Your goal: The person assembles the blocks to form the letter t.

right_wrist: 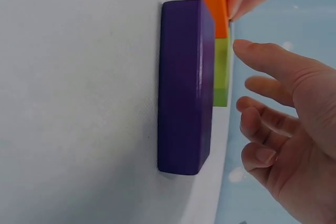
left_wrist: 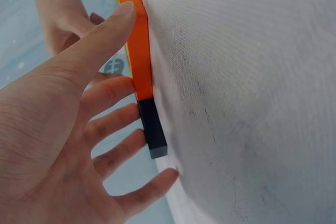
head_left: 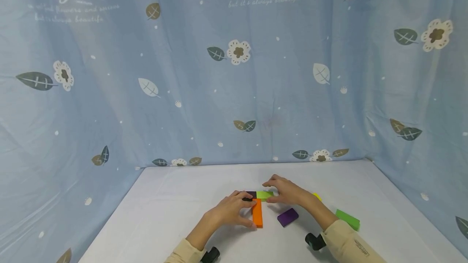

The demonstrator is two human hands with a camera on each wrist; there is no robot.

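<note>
On the white table, an orange block (head_left: 257, 213) points toward me, its far end against a black block (head_left: 251, 194) and a lime-green block (head_left: 264, 195) lying end to end. My left hand (head_left: 230, 210) spreads along the orange block's left side. In the left wrist view, its thumb tip overlaps one end of the orange block (left_wrist: 139, 51), and the other fingers extend straight toward the black block (left_wrist: 153, 127). My right hand (head_left: 287, 190) arches by the lime-green block's right end, thumb near it, grasping nothing. A purple block (right_wrist: 181, 87) lies apart, nearer me.
A green block (head_left: 348, 219) lies beside my right forearm. Behind that forearm, part of a yellow piece (head_left: 317, 196) shows. Dark wrist cameras are on both wrists. A blue patterned curtain (head_left: 234, 92) surrounds the table's back and sides.
</note>
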